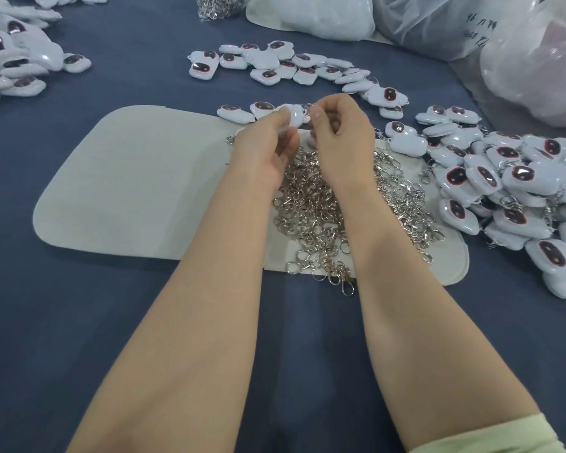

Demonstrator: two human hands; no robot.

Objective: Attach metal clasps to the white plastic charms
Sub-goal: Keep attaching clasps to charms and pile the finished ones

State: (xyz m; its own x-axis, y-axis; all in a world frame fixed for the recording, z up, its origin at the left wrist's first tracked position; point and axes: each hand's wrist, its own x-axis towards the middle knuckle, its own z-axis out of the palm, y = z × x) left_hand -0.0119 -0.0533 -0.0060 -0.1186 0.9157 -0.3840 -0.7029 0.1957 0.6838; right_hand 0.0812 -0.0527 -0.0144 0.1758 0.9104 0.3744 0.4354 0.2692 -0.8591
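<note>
Pinching a white charm (294,116) in the left hand's (265,145) curled fingers, held it just above the clasp pile (314,204) on the pale mat (128,178) — nipped its edge with the right hand's (340,135) curled fingertips.

The charms (481,176) are white plastic, smooth and glossy, each with a dark red, mirror-shiny inset. The clasps (311,207) are bright, polished silver metal. The mat (128,178) under them looks like matt off-white felt. The tablecloth (79,322) is matt dark blue cloth. The bags (536,67) are thin, crinkled, translucent plastic.
</note>
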